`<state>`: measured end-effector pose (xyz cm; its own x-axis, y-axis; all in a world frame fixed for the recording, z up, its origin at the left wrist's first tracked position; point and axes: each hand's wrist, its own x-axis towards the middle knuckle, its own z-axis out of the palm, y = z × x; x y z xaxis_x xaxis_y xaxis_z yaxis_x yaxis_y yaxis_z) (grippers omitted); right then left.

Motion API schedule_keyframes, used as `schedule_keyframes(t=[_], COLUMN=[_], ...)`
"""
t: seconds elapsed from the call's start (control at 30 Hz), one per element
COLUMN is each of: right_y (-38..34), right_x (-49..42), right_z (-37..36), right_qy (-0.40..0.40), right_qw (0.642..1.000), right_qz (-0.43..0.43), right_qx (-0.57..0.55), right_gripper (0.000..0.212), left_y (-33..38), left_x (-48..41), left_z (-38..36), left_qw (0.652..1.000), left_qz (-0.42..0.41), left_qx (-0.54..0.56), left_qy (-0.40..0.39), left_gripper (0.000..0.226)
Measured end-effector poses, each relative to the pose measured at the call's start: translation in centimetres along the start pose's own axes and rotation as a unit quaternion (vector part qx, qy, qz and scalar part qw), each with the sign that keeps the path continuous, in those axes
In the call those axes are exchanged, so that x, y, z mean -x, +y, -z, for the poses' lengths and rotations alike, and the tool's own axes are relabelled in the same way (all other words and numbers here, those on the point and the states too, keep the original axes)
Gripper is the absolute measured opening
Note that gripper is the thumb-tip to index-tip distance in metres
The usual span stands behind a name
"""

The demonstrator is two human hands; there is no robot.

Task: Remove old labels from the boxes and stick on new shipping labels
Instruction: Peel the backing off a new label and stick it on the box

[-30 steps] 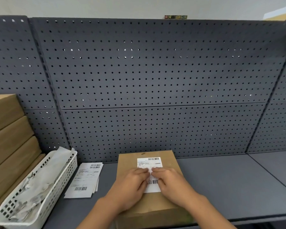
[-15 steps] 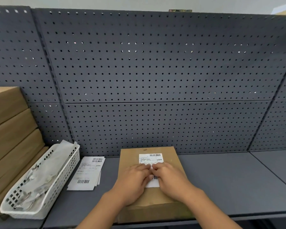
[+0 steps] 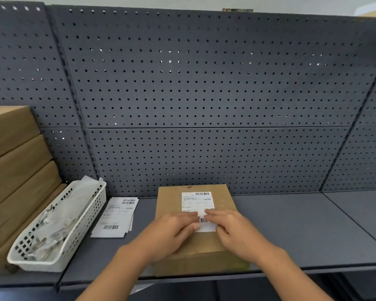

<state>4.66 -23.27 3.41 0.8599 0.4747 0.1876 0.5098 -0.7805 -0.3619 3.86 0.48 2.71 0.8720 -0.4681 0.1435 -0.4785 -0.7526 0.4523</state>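
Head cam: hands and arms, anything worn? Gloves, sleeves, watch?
Nothing worn that shows. The left hand and right hand are bare, with no gloves, rings or markings visible. The left forearm and right forearm are bare to the frame edge, with no sleeve, watch or wristband in view.

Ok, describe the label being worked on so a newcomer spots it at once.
On the grey shelf below the pegboard, find the central brown box. The white label lies on its top, touched by the left hand and right hand, unlike the loose labels stacked left of the box.
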Motion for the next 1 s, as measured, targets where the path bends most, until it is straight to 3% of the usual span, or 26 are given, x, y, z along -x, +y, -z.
schedule_keyframes(t=[0.27, 0.4, 0.53, 0.67, 0.87, 1.0], right_y=[0.5, 0.8, 0.6, 0.6, -0.4, -0.1], right_x=[-0.3, -1.0, -1.4, -1.6, -0.2, 0.5], right_z=[-1.0, -1.4, -1.9, -2.3, -2.3, -2.6], right_qy=[-0.087, -0.026, -0.061, -0.086, -0.010, 0.029], right_qw=[0.994, 0.995, 0.994, 0.991, 0.998, 0.999], right_qz=[0.066, 0.089, 0.084, 0.074, 0.052, 0.019], right_qx=[0.002, 0.033, 0.045, 0.073, 0.046, -0.027], right_gripper=[0.038, 0.043, 0.043, 0.045, 0.045, 0.047], left_y=[-0.4, -1.9, -1.8, -1.3, 0.1, 0.5], left_x=[1.0, 0.2, 0.1, 0.2, 0.5, 0.5], left_z=[-2.8, -4.2, -4.4, -3.9, -3.3, -2.7], left_qw=[0.997, 0.994, 0.991, 0.994, 0.993, 0.995], left_qz=[-0.053, -0.055, -0.069, -0.045, -0.017, -0.010], left_qx=[-0.027, -0.027, -0.025, -0.038, -0.049, -0.030], left_qy=[0.046, 0.090, 0.113, 0.097, 0.107, 0.090], left_gripper=[0.033, 0.030, 0.025, 0.036, 0.043, 0.032])
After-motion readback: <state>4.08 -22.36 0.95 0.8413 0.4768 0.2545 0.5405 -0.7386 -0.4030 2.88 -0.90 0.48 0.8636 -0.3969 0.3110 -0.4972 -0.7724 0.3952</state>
